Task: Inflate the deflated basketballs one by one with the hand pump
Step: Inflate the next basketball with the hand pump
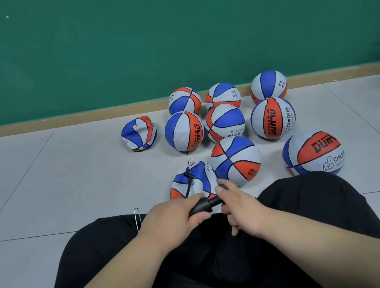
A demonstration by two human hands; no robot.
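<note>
The hand pump (204,205) lies crosswise just above the person's lap, near the bottom centre. It is a short black plastic barrel, probably light and stiff. The left hand (172,220) wraps its fingers and thumb round the barrel's left part. The right hand (239,207) closes on the right end, thumb and forefinger above and the other fingers curled beneath, so that end is hidden. A thin black hose (188,180) runs from the pump away to the deflated basketball (193,179), which sits crumpled on the floor just beyond the hands. That ball looks soft and floppy and would likely shift if the hose is tugged. The firm places to take hold are the barrel and the handle end, not the hose.

A second deflated ball (139,133) slumps farther off to the left. Eight round inflated balls (236,159) cluster beyond and to the right, some touching. A thin wire clip (137,216) lies beside the left knee of the black trousers (311,200). The floor (68,170) is pale, smooth tile. Along its far edge a tan skirting (61,121) meets a green wall (171,38).
</note>
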